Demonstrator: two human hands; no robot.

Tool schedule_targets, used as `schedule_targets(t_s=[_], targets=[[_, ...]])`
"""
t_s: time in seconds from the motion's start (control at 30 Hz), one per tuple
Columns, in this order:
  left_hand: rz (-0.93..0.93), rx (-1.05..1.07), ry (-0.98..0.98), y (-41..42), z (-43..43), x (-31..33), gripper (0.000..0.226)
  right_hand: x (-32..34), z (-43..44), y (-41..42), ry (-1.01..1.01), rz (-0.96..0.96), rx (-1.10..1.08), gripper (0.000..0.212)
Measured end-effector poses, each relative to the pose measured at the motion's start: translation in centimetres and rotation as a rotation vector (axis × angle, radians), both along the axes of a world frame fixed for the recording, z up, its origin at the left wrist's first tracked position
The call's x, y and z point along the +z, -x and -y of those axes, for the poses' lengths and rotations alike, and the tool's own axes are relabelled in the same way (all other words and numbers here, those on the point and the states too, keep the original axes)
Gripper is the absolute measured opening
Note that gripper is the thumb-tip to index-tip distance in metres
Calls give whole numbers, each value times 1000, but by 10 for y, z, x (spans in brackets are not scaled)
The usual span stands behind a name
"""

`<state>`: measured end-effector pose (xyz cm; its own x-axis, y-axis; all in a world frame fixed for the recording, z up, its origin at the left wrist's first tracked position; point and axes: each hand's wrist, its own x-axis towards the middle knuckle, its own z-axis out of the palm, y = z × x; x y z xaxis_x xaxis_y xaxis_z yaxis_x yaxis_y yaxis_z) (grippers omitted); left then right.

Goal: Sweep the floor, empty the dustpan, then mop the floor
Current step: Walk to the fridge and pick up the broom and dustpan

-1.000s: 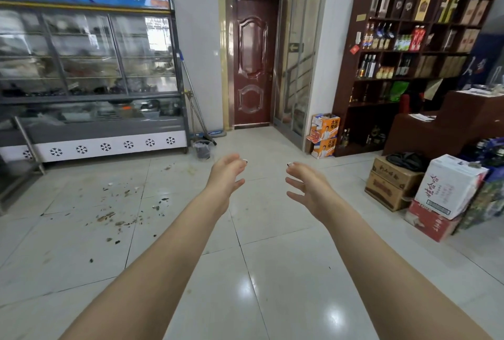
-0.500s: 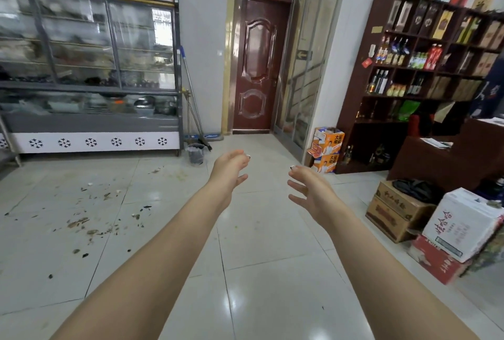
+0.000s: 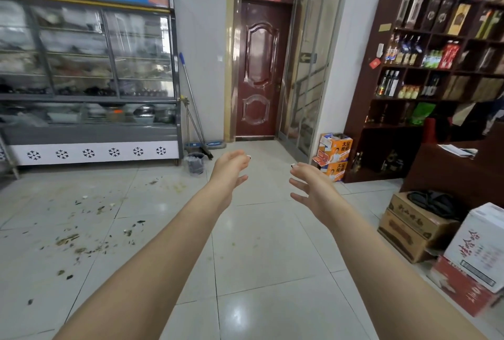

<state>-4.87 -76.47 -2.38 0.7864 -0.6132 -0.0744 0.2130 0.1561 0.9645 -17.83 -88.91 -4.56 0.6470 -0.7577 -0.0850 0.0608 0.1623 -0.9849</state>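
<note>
Both arms stretch out in front of me over the tiled floor [image 3: 261,252]. My left hand [image 3: 227,173] and my right hand [image 3: 311,186] are empty, fingers loosely spread, palms facing each other. Scattered debris [image 3: 81,233] lies on the tiles to the left. Against the far wall, beside the display cabinet, lean a mop with a blue-tipped handle [image 3: 191,94] and a broom [image 3: 200,137], and a small bin [image 3: 195,162] stands in front of them. Both hands are well short of these tools.
A glass display cabinet [image 3: 87,80] fills the left wall. A dark red door [image 3: 260,69] is straight ahead. A wooden shelf of bottles [image 3: 436,66] and stacked cardboard boxes [image 3: 417,225] line the right side, with an orange box [image 3: 334,155] by the shelf.
The view has moved closer to the far wall and turned slightly left. Both empty hands keep the same pose in front of me.
</note>
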Motion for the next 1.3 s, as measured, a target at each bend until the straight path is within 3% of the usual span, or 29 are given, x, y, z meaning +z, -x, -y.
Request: schedule_targets(t_s=[0.17,0.37,0.63,0.97,1.17,1.3], targets=[[-1,63,9,24,84,-16,26,-9,89,15,19,-24,63,49],[-21,117,-25,64,185,-28,34,-10,196,43,20,-67,133,41],[94,206,-72,83,264,-19,38,-2,297,46,-12,-26,201,50],[69,266,30,29,365,-7,28,-3,399,-8,15,2,218,51],[20,267,36,-36,450,-3,35,5,476,-65,39,-44,232,50],[23,250,45,-71,499,3,25,14,521,-97,56,-34,235,51]])
